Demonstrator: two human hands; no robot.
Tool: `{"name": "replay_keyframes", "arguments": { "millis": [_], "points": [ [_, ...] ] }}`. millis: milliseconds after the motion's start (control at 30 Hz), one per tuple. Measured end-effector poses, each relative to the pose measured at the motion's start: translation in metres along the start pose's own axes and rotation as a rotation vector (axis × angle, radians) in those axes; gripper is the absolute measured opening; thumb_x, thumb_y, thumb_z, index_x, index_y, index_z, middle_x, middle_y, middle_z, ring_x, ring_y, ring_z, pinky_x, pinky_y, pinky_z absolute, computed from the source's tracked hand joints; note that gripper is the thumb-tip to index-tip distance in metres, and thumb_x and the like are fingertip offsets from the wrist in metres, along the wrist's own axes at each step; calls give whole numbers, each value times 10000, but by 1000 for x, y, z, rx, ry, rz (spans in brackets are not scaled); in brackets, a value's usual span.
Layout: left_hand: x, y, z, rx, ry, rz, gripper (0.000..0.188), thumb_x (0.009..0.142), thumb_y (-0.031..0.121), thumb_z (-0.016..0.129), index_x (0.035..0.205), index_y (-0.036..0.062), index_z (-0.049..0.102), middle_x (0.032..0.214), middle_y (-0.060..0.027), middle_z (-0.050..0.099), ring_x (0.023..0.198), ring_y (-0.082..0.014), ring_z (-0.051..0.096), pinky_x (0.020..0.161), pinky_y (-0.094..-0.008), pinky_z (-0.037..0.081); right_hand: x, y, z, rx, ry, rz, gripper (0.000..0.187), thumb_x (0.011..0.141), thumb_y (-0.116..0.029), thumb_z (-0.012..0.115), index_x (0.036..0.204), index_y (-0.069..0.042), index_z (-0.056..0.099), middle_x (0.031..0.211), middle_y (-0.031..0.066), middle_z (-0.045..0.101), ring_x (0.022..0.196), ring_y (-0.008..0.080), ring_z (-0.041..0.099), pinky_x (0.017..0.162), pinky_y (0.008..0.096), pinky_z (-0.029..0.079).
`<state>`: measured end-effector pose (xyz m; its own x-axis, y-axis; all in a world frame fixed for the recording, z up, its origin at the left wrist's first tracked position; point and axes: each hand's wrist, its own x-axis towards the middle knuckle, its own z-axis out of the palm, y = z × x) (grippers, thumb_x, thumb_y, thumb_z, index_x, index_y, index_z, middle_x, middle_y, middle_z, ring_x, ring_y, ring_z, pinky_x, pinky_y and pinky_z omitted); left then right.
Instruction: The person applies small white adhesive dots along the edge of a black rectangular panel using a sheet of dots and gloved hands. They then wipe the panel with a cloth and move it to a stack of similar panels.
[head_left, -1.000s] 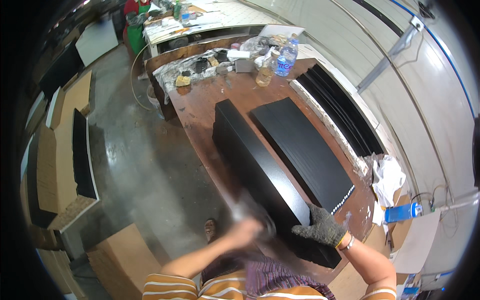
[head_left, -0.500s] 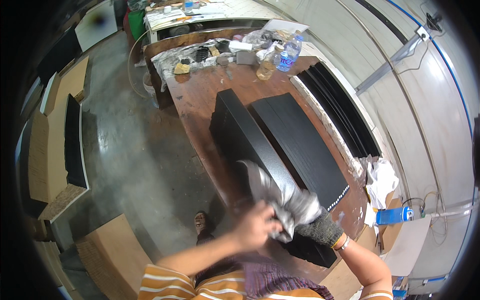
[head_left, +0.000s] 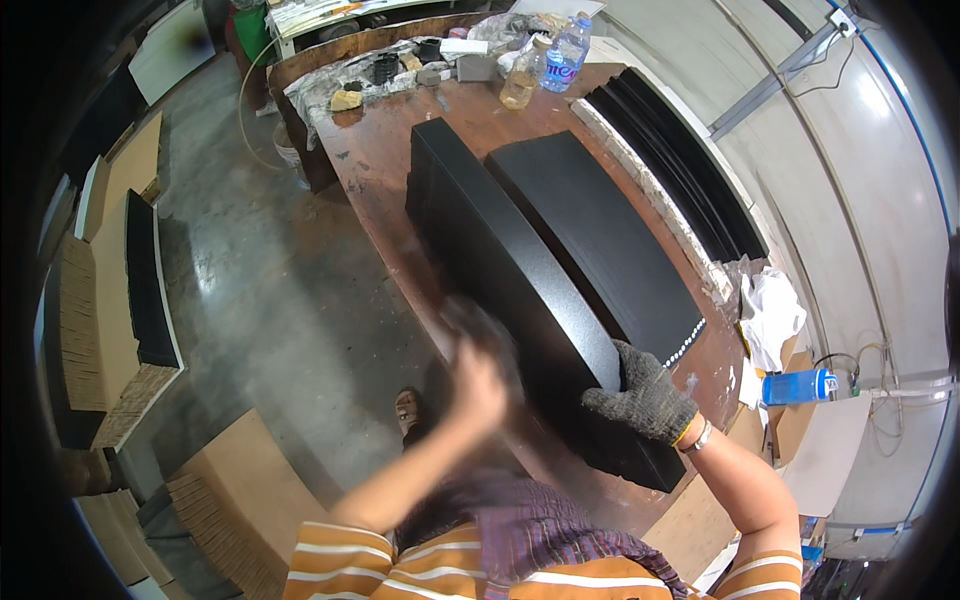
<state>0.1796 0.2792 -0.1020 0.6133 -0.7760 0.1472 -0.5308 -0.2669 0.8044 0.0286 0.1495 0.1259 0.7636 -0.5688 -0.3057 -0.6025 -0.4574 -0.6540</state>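
Observation:
A long, thick black panel (head_left: 500,250) stands on its long edge along the left part of the brown table (head_left: 370,150). In a grey knitted glove, my right hand (head_left: 645,400) grips its near end, the thumb and fingers spread around the top edge. My bare left hand (head_left: 478,385) is at the panel's left face, smeared by motion. It holds a dark, blurred crumpled cloth (head_left: 480,325) against or close to that face. To the right, a second black panel (head_left: 610,235) lies flat, with a row of white dots at its near end.
Several black strips (head_left: 680,165) lie stacked along the table's right side. At the far end are a water bottle (head_left: 567,55), a bottle of yellowish liquid (head_left: 525,75) and a yellow sponge (head_left: 346,100). White plastic (head_left: 770,320) and a blue bottle (head_left: 798,387) are at right. Boards (head_left: 240,490) stand on the floor at left.
My hands have parted. The left has carried the crumpled grey cloth down to the panel's left face. My gloved right hand has let go of it and taken hold of the panel's near end.

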Motion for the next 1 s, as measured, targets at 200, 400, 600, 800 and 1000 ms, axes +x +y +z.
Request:
{"name": "replay_keyframes", "arguments": {
  "millis": [200,400,600,800,1000],
  "points": [
    [-48,17,-73,-739,-518,-6,281,826,-50,693,1097,17,726,1060,-94,743,915,-206,722,838,-358,582,0,12,-1,-90,-20,16,722,801,-360,825,1354,26,567,1201,233,691,1134,319,655,1015,413,483],
    [-50,72,-20,-869,-204,-3,451,893,-16,618,1322,9,480,1276,-170,602,1194,-262,602,937,-415,543,-3,16,3,-262,58,27,809,788,-569,797,1315,10,592,1178,261,654,1089,413,630,981,458,486],
    [-128,92,14,-531,-795,551,248,761,-29,656,993,31,723,999,-138,701,1014,-305,672,876,-437,545,-1,14,-1,-238,30,-8,777,783,-617,778,1219,10,634,1081,268,657,1015,398,642,902,461,502],
    [-105,101,-14,-841,-4,-3,499,759,-153,640,1208,58,582,1081,-35,646,991,-204,650,854,-367,556,1,19,-3,-205,-35,-58,919,819,-699,681,1300,77,579,1302,303,605,1210,414,597,1030,426,472],
    [-192,103,38,-419,-925,259,506,712,-25,643,1215,23,683,1136,-198,703,1053,-368,693,898,-424,554,3,93,-4,74,72,-667,450,1001,-179,606,1411,-22,507,1315,192,635,1124,313,649,1006,407,516]
  ]
}}
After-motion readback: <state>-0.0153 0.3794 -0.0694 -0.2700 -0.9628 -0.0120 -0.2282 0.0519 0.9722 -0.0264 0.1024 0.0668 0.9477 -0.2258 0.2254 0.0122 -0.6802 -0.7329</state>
